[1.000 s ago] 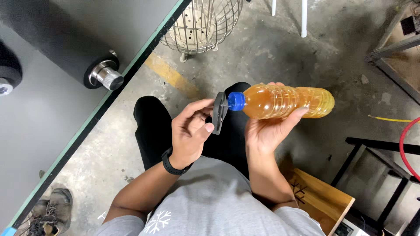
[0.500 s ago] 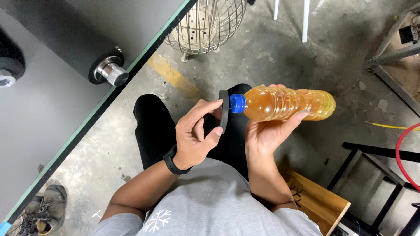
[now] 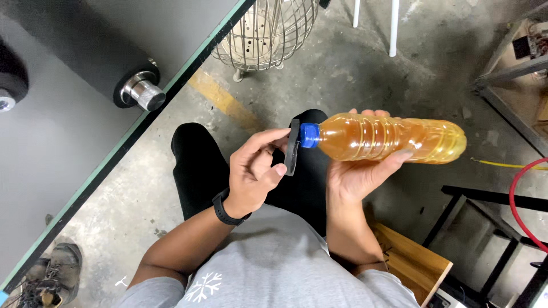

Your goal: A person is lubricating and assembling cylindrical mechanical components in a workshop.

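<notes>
My right hand (image 3: 357, 174) grips a clear ribbed plastic bottle (image 3: 388, 138) filled with amber liquid, held on its side with its blue cap (image 3: 309, 136) pointing left. My left hand (image 3: 254, 171), with a black band on the wrist, pinches a small flat black piece (image 3: 292, 149) that rests right against the blue cap. I sit with black-trousered legs above a concrete floor.
A grey machine panel with a green edge (image 3: 142, 122) and a black roller with a metal end (image 3: 142, 91) lies at left. A wire cage (image 3: 265, 31) stands ahead. A wooden stool (image 3: 411, 262), black metal frame (image 3: 491, 228), red hose (image 3: 522, 177) and a shoe (image 3: 54, 276) are nearby.
The bottle and both hands have stayed together with only slight shifts; the view has drifted a little. The black piece stays against the cap.
</notes>
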